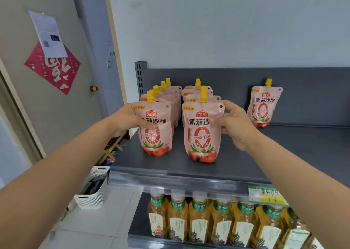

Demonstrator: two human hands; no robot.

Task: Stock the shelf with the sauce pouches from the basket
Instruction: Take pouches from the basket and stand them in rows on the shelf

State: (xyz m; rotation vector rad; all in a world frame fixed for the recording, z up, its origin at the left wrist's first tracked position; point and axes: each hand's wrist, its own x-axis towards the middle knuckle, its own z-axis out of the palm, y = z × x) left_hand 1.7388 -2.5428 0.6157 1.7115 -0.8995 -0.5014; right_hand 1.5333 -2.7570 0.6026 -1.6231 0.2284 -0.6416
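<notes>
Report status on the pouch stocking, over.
Left hand grips left-row front pouch. Right hand grips second-row front pouch. Both upright on shelf. Nothing blocking.

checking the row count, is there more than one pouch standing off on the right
No, a single pouch stands alone by the back panel there.

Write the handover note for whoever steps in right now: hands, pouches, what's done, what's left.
Left hand grips the front pink spouted sauce pouch with yellow cap of the left row, upright on the dark grey metal shelf.
Right hand grips the front pouch of the middle row, also upright.
Done: rows of pouches stand behind them; a lone pouch stands at the back right.
Left: release both, fill the right side. White slatted plastic basket is on the floor; its contents are unclear.
</notes>
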